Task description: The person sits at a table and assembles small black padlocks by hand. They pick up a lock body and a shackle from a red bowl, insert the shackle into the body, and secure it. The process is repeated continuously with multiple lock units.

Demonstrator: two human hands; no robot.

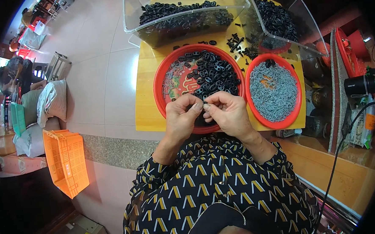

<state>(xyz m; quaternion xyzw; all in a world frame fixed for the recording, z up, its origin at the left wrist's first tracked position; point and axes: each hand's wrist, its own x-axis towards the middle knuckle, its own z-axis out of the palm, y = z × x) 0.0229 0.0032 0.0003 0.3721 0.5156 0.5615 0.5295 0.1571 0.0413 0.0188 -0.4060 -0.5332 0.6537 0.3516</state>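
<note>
My left hand [182, 115] and my right hand [229, 113] meet over the near part of a round red tray [157, 91]. Thumbs and forefingers are pinched together at a small black plastic piece, mostly hidden by the fingertips. Many black two-holed oval plastic pieces [212, 71] are heaped in the tray's middle and right. Some silver screws [168, 81] lie at its left, over a printed base. To the right, a smaller red tray [299, 88] is full of silver screws [275, 97].
Two clear plastic bins [186, 19] [314, 30] of black parts stand at the back of the yellow table [146, 106]. Loose black parts [235, 42] lie between them. An orange crate [67, 163] sits on the floor at left; a person [18, 75] is farther back. A black cable [332, 173] hangs at right.
</note>
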